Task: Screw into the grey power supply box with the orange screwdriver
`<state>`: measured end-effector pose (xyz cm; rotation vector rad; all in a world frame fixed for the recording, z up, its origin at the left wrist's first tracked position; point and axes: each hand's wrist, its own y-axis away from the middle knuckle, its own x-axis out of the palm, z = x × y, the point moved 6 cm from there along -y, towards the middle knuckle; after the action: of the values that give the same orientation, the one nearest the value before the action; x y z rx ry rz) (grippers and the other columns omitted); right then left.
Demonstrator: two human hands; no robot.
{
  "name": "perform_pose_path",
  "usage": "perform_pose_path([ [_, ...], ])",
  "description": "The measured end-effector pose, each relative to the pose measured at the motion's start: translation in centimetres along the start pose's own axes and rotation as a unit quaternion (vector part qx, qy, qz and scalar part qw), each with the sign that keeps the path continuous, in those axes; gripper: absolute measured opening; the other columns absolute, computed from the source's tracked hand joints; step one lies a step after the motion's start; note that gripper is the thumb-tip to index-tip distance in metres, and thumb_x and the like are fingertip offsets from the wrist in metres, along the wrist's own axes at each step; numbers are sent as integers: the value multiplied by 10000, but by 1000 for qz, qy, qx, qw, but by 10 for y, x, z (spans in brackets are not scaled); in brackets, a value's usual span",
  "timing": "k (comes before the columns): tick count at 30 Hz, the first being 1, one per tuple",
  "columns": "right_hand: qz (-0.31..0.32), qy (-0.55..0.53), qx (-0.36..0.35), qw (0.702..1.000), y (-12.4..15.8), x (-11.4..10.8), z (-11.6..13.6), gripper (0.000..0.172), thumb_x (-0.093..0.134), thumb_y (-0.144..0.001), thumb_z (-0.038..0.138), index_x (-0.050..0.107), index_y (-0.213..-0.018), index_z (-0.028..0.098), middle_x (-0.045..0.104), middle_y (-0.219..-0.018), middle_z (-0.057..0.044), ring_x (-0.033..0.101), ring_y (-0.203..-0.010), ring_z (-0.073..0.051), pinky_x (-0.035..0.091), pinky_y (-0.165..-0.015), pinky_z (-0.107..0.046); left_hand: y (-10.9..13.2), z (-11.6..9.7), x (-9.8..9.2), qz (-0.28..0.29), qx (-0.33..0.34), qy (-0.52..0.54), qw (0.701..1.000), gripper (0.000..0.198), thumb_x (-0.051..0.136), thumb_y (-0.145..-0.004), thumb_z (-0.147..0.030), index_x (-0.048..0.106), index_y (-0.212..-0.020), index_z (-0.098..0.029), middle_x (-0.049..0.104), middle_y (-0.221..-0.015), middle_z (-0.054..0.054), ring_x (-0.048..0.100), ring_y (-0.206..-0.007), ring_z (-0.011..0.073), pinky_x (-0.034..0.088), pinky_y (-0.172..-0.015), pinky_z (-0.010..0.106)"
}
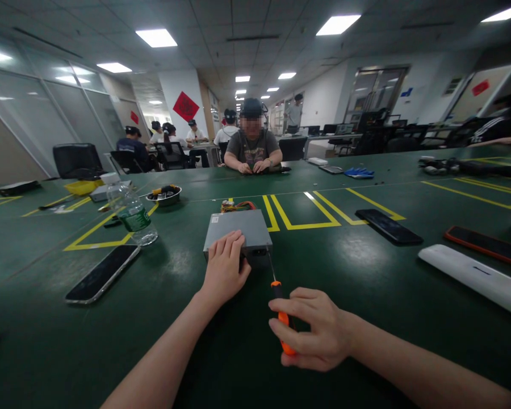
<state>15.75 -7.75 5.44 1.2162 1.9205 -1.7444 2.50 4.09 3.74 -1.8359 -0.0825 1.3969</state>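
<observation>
While steadying box [238,224], person holds screwdriver [276,288].

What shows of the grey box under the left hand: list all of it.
The grey box looks like sheet metal, flat and rectangular, lying on the green table beside yellow tape lines. Yellow and red wires leave its far end. Its near face shows dark openings. The left hand rests palm-down on its near left corner. The screwdriver in the right hand points its thin shaft at the near right corner; contact unclear.
</observation>
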Motion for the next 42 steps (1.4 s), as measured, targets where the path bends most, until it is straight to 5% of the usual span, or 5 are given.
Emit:
perform_pose_path([
  [7,-76,15,43,996,6,-8,-6,131,506,-778,306,482,-765,177,638,-752,-81,571,-594,-121,444,-477,-224,-1,0,-1,3,-2,0,1000,395,475,-766,-204,445,-1159,-173,487,-1275,96,403,-1187,251,303,-973,421],
  [25,14,62,43,997,12,-6,3,226,542,-797,359,510,-874,149,657,-913,-148,627,-724,-172,513,-601,-294,0,-1,-2,10,-9,12,1000,408,473,-770,-198,439,-1175,-167,471,-1298,105,392,-1209,249,296,-987,435],
  [35,27,229,326,917,30,-1,9,230,389,-895,204,543,-1037,109,627,-944,-142,641,-672,-153,527,-545,-240,1,-4,-9,4,-4,24,1000,440,476,-775,-202,425,-1208,-144,456,-1312,128,376,-1230,257,297,-998,449],
  [39,-66,126,446,884,21,5,8,197,381,-897,263,532,-955,151,614,-772,-66,620,-557,-136,495,-440,-216,1,-3,-10,8,-3,32,999,437,480,-775,-208,430,-1205,-145,457,-1312,125,376,-1232,253,298,-1003,446],
  [42,-178,-83,575,794,26,17,6,187,492,-843,342,482,-939,182,607,-693,-6,567,-437,-114,452,-365,-208,2,-2,-10,20,-1,33,999,439,475,-782,-219,426,-1212,-145,449,-1322,116,366,-1241,243,291,-1014,435],
])
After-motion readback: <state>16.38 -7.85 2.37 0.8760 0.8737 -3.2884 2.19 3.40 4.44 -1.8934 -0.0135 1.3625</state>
